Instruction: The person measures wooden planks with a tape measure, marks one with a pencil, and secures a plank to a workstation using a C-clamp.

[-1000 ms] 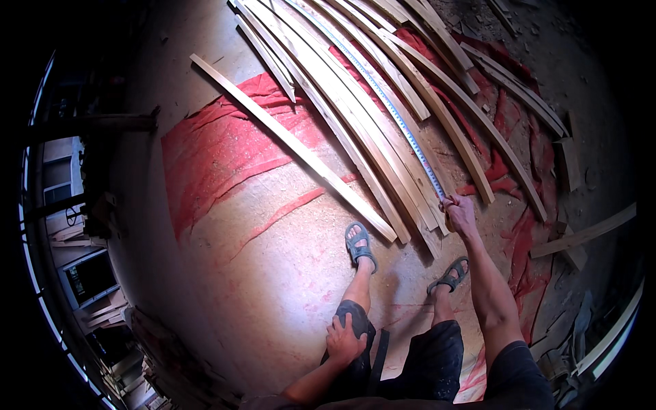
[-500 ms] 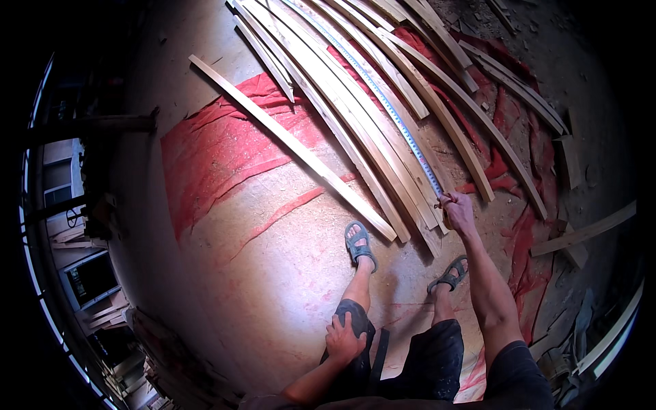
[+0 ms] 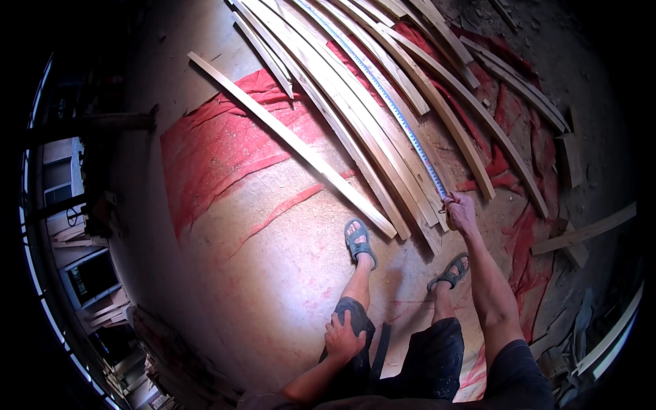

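My right hand [image 3: 460, 210] is closed around the near end of a tape measure [image 3: 403, 123], whose blue-and-white blade stretches away over the boards toward the far end. The tape's case is mostly hidden by my fingers. Beneath the blade lie several long pale wooden boards [image 3: 365, 123], side by side with their near ends uneven. My left hand [image 3: 344, 337] rests on my left knee, fingers spread and holding nothing. A single narrow board [image 3: 294, 143] lies apart at the left, slanting across a red cloth.
Crumpled red cloth [image 3: 225, 147] with sawdust spreads under the wood. More boards [image 3: 471, 116] lie to the right, with a short offcut [image 3: 584, 229] beyond them. My sandalled feet stand by the near board ends. Dark stacked scraps [image 3: 178, 355] line the left edge.
My right hand has shifted very slightly to the right, and the near end of the tape blade with it. My left hand stays on the knee.
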A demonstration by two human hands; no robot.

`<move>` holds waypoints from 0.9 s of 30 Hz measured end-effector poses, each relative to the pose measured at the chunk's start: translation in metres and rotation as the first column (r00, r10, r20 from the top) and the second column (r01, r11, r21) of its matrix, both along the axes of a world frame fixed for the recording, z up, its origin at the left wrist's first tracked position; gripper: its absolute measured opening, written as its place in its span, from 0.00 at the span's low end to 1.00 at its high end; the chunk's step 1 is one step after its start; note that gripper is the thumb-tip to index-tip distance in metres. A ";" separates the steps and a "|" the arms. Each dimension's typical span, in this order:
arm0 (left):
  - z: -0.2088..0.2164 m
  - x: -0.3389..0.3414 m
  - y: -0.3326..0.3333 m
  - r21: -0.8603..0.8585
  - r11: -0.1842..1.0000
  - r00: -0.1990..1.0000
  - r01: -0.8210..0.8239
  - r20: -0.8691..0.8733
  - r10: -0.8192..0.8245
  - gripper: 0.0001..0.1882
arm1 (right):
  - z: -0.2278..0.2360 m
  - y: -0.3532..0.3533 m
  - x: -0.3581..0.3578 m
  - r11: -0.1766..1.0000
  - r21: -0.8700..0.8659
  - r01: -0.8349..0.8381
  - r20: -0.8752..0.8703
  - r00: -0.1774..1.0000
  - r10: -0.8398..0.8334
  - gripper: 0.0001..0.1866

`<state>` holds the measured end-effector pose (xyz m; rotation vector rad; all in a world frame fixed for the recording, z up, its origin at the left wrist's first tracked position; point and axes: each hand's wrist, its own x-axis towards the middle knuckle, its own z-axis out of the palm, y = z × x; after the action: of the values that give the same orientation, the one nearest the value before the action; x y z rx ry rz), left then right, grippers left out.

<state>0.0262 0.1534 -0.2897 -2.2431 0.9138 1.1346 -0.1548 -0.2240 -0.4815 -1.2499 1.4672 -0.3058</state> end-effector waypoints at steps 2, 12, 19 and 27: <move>-0.001 0.000 0.000 -0.007 1.000 1.000 0.006 0.002 -0.006 0.45 | -0.008 0.001 -0.004 1.000 -0.021 -0.021 -0.007 1.000 0.021 0.14; -0.001 -0.003 -0.006 -0.009 1.000 0.999 0.030 0.020 -0.030 0.44 | -0.026 0.004 -0.019 1.000 0.029 0.007 -0.055 0.998 -0.005 0.13; -0.005 -0.007 -0.007 -0.022 0.997 0.997 0.068 0.049 -0.067 0.44 | -0.031 0.004 -0.025 0.995 0.100 0.025 -0.099 0.995 -0.015 0.12; -0.004 -0.014 -0.016 -0.025 0.997 0.996 0.074 0.041 -0.073 0.44 | -0.048 0.005 -0.044 0.995 0.101 0.011 -0.145 0.989 0.004 0.12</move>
<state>0.0125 0.1376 -0.2933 -2.2260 0.9922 1.0469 -0.1984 -0.2191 -0.5295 -1.2076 1.5895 -0.1423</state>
